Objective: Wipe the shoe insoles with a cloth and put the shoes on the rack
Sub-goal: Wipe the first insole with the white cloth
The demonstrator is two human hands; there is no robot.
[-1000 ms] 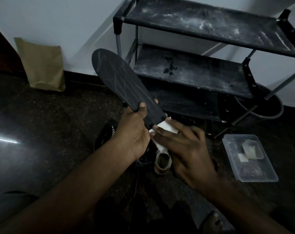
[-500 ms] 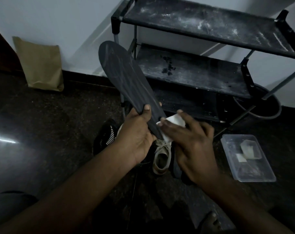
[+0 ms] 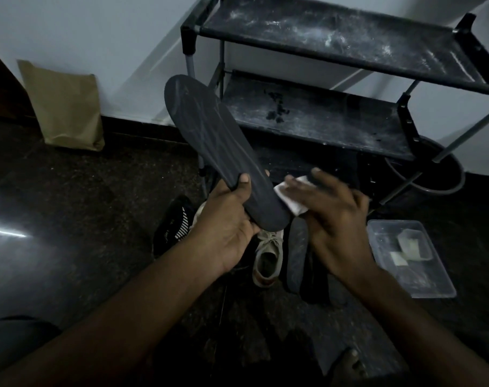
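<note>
My left hand [image 3: 228, 222] grips the heel end of a long dark insole [image 3: 209, 138], thumb on top, with the toe end pointing up and away to the left. Just right of the heel, my right hand [image 3: 330, 216] holds a small white cloth [image 3: 289, 198] beside the insole's edge; this hand is blurred. Below the hands a beige shoe [image 3: 267, 258] lies on the floor, with a second dark insole [image 3: 297, 258] to its right. A black shoe with white stripes [image 3: 175, 224] lies to the left. The dusty black shoe rack [image 3: 316, 113] stands behind.
A clear plastic container [image 3: 436, 286] holding white wipes sits on the floor at the right. A brown paper bag [image 3: 64, 107] leans against the wall at the left. A dark round basin [image 3: 439, 174] sits behind the rack's right leg. My bare foot [image 3: 346, 364] shows at the bottom.
The insole has shifted right and slightly upward in my left hand. My right hand with the cloth has slid off the heel area to the right of the insole.
</note>
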